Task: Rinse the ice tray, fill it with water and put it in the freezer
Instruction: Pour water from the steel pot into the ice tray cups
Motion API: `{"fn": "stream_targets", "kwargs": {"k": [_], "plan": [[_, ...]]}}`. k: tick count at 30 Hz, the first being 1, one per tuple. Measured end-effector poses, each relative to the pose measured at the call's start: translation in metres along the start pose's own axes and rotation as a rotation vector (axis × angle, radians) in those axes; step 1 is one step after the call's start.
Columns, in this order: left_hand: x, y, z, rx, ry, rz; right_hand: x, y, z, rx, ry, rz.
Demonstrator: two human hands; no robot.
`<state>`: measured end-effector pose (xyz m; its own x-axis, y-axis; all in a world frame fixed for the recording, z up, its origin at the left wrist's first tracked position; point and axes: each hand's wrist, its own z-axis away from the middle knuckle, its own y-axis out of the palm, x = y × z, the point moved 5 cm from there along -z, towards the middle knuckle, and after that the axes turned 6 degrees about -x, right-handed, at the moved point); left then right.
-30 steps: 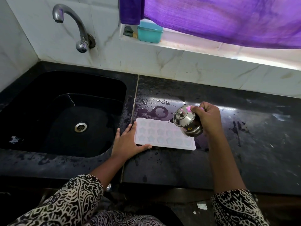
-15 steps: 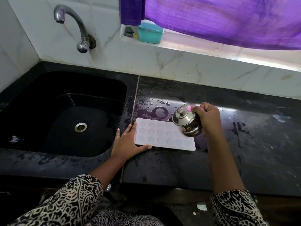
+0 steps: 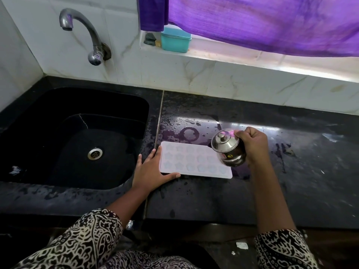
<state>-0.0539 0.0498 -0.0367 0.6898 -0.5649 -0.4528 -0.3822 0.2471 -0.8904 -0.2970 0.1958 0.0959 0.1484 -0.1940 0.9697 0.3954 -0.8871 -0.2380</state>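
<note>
Head view: ice tray (image 3: 195, 160) lies flat on wet black bench (image 3: 272, 191), just R of the sink (image 3: 73, 136). L hand (image 3: 153, 171) flat, fingers spread, pressed to tray's near-L corner, grip not closed on anything. R hand (image 3: 252, 144) grip wrapped round a lidded steel pot (image 3: 229, 149), tilted toward the tray over its R end. Tap (image 3: 83, 33) on wall behind sink.

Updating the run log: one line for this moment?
step: filling | tray: flat on counter | left hand: steadying tray | right hand: tilting pot over tray
</note>
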Motion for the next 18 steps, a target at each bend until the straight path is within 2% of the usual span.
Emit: {"fn": "stream_targets", "kwargs": {"k": [18], "plan": [[0.0011, 0.0013, 0.0008, -0.01, 0.009, -0.008, 0.0055, -0.0048, 0.0028, -0.003, -0.093, 0.14]]}}
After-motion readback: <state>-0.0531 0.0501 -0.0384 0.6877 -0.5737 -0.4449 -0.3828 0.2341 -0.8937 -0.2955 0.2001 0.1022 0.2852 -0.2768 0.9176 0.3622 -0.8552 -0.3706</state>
